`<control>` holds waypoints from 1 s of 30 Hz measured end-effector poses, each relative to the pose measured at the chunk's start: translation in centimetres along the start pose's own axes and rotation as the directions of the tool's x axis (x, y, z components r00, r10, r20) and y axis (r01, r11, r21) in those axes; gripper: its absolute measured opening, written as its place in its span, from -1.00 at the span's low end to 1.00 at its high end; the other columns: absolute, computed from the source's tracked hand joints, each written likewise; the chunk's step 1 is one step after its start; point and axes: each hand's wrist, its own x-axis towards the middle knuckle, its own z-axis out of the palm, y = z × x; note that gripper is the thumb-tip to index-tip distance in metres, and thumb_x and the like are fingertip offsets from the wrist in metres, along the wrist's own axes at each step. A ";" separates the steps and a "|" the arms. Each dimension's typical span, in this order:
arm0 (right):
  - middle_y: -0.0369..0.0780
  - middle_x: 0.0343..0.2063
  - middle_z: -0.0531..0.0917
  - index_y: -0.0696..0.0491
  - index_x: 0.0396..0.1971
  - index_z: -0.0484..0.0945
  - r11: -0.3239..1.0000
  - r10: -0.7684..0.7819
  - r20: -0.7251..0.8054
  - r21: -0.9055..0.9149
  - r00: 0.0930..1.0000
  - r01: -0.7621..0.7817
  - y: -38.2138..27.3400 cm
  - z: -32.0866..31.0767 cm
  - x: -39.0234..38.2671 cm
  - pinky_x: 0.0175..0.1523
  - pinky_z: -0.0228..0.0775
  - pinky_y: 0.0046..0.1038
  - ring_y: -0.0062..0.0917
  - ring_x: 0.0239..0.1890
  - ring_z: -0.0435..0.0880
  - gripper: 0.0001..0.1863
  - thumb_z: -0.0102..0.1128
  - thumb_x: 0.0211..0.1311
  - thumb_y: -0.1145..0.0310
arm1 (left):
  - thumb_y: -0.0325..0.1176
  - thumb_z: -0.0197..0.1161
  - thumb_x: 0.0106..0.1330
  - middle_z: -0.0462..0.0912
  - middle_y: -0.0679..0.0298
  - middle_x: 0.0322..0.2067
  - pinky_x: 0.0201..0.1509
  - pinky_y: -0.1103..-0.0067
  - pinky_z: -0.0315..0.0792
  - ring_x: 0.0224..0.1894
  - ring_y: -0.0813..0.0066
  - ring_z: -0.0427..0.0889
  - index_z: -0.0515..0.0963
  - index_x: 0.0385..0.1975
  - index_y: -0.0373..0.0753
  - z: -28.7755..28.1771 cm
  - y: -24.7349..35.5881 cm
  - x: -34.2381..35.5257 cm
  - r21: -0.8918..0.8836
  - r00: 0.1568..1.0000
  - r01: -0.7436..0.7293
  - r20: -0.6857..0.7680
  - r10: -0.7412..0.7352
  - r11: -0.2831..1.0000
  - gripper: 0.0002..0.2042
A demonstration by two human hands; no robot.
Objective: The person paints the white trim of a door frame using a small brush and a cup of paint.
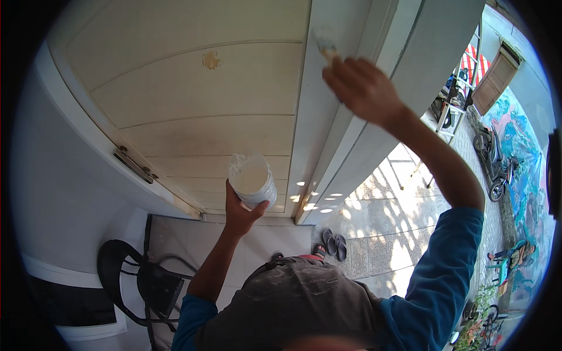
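Note:
My right hand (360, 88) grips a paintbrush (326, 47) by its handle, with the whitish bristles against or very close to the grey-white door frame (319, 128) at the upper middle. My left hand (243, 213) holds a white plastic tub (254, 187) of pale paint, tilted a little toward me, in front of the cream panelled door (211, 93). A small peeled tan patch (211, 59) marks the door's upper part. A metal bolt latch (133, 164) is on the door's left side.
Lower left stands a black chair (158, 281). Sandals (335, 245) lie near my feet. To the right, outside, are a metal ladder (451, 117), parked motorbikes (492, 164), a painted mural wall (530, 193) and a seated person (515, 254).

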 end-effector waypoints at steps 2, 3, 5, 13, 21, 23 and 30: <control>-0.24 -0.47 0.54 0.11 -0.38 0.55 0.985 0.021 0.110 0.169 0.994 -0.039 -5.2 1.0 -3.2 -0.24 0.54 -0.42 -0.45 -0.35 0.65 -0.89 0.29 0.12 0.45 | -0.44 0.55 0.02 0.37 0.11 0.21 0.36 0.29 0.37 0.27 0.28 0.45 0.13 0.34 -0.25 0.1 0.2 -0.2 0.006 1.000 0.006 0.001 -0.006 1.000 -0.12; -0.23 -0.44 0.59 0.09 -0.39 0.55 0.927 0.042 0.282 0.348 0.959 -0.142 -7.1 0.8 -4.6 -0.21 0.57 -0.38 -0.43 -0.32 0.67 -0.91 0.30 0.16 0.45 | -0.43 0.55 0.01 0.37 0.10 0.21 0.36 0.29 0.37 0.28 0.28 0.44 0.12 0.35 -0.25 0.1 0.4 -0.2 0.035 1.000 -0.006 0.023 0.005 0.999 -0.11; -0.23 -0.42 0.63 0.09 -0.36 0.58 0.769 0.184 0.373 0.521 0.909 -0.369 -10.3 0.9 -6.7 -0.20 0.60 -0.35 -0.40 -0.32 0.70 -0.90 0.34 0.20 0.45 | -0.43 0.55 0.01 0.37 0.10 0.21 0.37 0.29 0.36 0.28 0.28 0.44 0.12 0.36 -0.26 0.3 0.7 0.0 0.062 0.999 -0.010 0.051 0.007 0.998 -0.10; -0.19 -0.34 0.72 0.24 -0.07 0.63 -0.224 0.758 0.550 0.725 0.351 -0.652 -7.8 -10.0 -5.7 -0.22 0.50 -0.60 -0.64 -0.36 0.69 -0.77 0.34 0.32 0.50 | -0.47 0.56 -0.05 0.37 0.07 0.23 0.37 0.30 0.40 0.31 0.24 0.44 0.05 0.42 -0.24 3.0 2.5 1.1 0.161 0.979 -0.091 0.197 0.059 0.983 0.00; -0.17 -0.38 0.70 0.17 -0.27 0.71 0.110 0.449 0.495 0.796 0.744 -0.596 -8.6 -12.3 -2.7 -0.31 0.55 -0.43 -0.44 -0.38 0.74 -0.80 0.52 0.09 0.55 | -0.54 0.55 -0.13 0.37 0.14 0.21 0.37 0.33 0.41 0.29 0.27 0.45 0.05 0.44 -0.18 6.1 1.9 2.1 0.060 0.939 -0.142 0.325 0.116 0.988 0.05; -0.16 -0.38 0.69 0.15 -0.27 0.73 0.151 0.400 0.513 0.780 0.759 -0.607 -9.8 -11.3 -2.5 -0.31 0.58 -0.41 -0.41 -0.39 0.74 -0.78 0.55 0.05 0.51 | -0.57 0.55 -0.17 0.34 0.16 0.22 0.38 0.32 0.41 0.30 0.27 0.43 0.11 0.39 -0.17 6.7 2.1 2.1 0.014 0.934 -0.107 0.343 0.096 0.994 0.02; -0.28 -0.50 0.64 0.04 -0.40 0.66 0.469 0.285 0.459 0.699 0.842 -0.540 -12.0 -8.5 -2.1 -0.26 0.54 -0.32 -0.40 -0.32 0.64 -0.81 0.50 -0.01 0.38 | -0.59 0.55 -0.25 0.30 0.19 0.22 0.38 0.31 0.42 0.31 0.24 0.42 0.17 0.35 -0.13 7.4 3.3 2.2 0.035 0.933 -0.109 0.347 0.090 0.993 0.01</control>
